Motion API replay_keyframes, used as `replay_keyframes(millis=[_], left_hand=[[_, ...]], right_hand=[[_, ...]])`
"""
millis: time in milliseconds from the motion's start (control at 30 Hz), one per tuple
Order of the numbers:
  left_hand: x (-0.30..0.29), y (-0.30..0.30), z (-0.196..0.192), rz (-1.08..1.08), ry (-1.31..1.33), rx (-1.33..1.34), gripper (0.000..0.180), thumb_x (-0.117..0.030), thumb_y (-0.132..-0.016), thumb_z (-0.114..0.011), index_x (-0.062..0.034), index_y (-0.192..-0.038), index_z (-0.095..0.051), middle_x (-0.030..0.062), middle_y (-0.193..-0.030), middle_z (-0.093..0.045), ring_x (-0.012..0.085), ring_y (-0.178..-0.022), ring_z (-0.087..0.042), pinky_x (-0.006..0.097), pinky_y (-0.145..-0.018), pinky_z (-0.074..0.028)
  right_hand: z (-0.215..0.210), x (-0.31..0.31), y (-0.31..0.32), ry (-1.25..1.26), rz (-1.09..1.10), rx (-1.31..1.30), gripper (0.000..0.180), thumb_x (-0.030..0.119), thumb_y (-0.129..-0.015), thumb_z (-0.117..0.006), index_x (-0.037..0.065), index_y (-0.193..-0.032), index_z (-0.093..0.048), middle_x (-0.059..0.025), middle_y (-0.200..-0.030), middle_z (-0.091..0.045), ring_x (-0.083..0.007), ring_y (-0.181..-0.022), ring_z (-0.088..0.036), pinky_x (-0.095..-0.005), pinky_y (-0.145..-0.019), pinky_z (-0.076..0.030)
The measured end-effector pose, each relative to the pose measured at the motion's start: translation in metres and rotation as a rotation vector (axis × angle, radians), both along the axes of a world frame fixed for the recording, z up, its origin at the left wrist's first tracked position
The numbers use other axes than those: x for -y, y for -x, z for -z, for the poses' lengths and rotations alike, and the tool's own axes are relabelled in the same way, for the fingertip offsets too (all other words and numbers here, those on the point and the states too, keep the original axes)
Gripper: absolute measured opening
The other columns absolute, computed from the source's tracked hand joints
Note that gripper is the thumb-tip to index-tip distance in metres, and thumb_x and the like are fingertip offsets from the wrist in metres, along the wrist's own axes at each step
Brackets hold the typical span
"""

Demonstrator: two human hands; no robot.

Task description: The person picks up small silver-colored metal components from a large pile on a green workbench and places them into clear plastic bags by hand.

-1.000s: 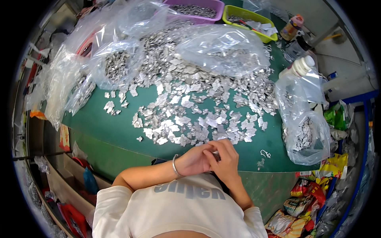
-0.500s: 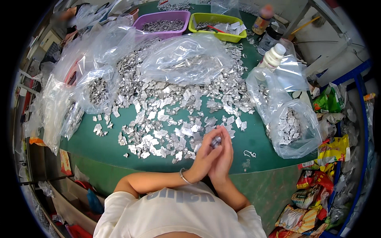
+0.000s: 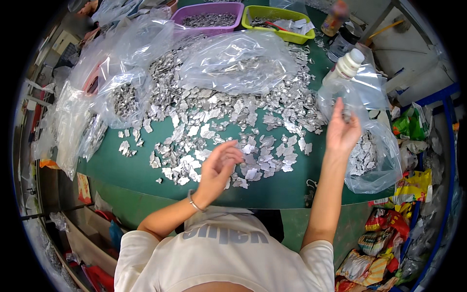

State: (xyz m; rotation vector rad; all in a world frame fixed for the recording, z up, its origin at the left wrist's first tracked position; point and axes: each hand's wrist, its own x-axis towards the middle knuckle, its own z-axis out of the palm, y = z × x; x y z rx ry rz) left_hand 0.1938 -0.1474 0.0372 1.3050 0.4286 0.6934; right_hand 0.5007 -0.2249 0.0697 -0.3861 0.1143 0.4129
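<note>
Over the near part of a heap of thin silver-grey metal pieces [image 3: 192, 131], my left hand [image 3: 218, 168] hovers with its fingers loosely bent and apart, nothing visible in it. My right hand [image 3: 342, 134] reaches forward to the right, at the upper part of a clear plastic bag [image 3: 374, 180]. Small grey metal pieces [image 3: 346, 116] show between its finger and thumb; the hand partly hides them. More flat metal pieces [image 3: 364, 153] lie inside that bag. A small metal clasp-like part [image 3: 311, 184] rests at the table edge beside my right forearm.
A large clear bag [image 3: 238, 63] covers the back of the heap. Behind it stand a purple basin [image 3: 238, 15] and a yellow-green basin [image 3: 292, 36]. A white bottle [image 3: 346, 65] is beyond my right hand. More filled bags [image 3: 127, 104] sit at left; colourful packets [image 3: 413, 187] hang at right.
My hands have parted from being cupped together around grey pieces. The left moved left over the heap; the right moved forward and right to the plastic bag. The view shifted slightly.
</note>
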Motion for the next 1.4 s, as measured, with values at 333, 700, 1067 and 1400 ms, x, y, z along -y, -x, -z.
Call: replay_keyframes(millis=[333,700,1067,1400], left_hand=[[-0.009,0.084,0.009,-0.188,-0.779,-0.595,0.031,0.003,-0.08,-0.062,-0.0041,-0.11,-0.062,0.0093,-0.109,-0.06,0.0292,-0.103,-0.056,0.036,-0.095,-0.04],[-0.007,0.12,0.026,-0.27,-0.894,-0.763,0.036,-0.004,-0.078,-0.069,-0.0048,-0.114,-0.061,0.0147,-0.14,-0.044,0.0364,-0.133,-0.035,0.057,-0.109,-0.02],[-0.041,0.164,0.039,-0.38,-0.845,-1.049,0.044,-0.012,-0.085,-0.064,-0.0057,-0.126,-0.052,0.0178,-0.149,-0.027,0.0408,-0.138,-0.024,0.055,-0.11,-0.02],[-0.087,0.161,0.031,-0.557,-0.921,-0.828,0.04,-0.002,-0.081,-0.064,-0.0036,-0.119,-0.054,0.019,-0.139,-0.041,0.0401,-0.129,-0.038,0.044,-0.106,-0.033]], right_hand=[[0.006,0.032,0.1,0.999,-0.294,0.781,0.03,0.008,-0.092,-0.057,-0.004,-0.12,-0.054,-0.0109,-0.12,-0.059,-0.0204,-0.106,-0.056,-0.0335,-0.094,-0.044],[0.042,0.048,0.207,1.308,-0.58,1.674,0.043,0.011,-0.075,-0.072,0.006,-0.116,-0.06,-0.0118,-0.122,-0.052,-0.0339,-0.109,-0.048,-0.0417,-0.087,-0.041],[0.07,0.006,0.24,1.236,-0.582,2.204,0.054,0.027,-0.077,-0.071,0.022,-0.128,-0.054,-0.01,-0.143,-0.039,-0.0379,-0.134,-0.031,-0.0609,-0.102,-0.026],[0.055,-0.004,0.214,1.452,-0.347,2.104,0.042,0.014,-0.079,-0.069,0.015,-0.12,-0.06,-0.0124,-0.134,-0.047,-0.0366,-0.128,-0.038,-0.0539,-0.103,-0.027]])
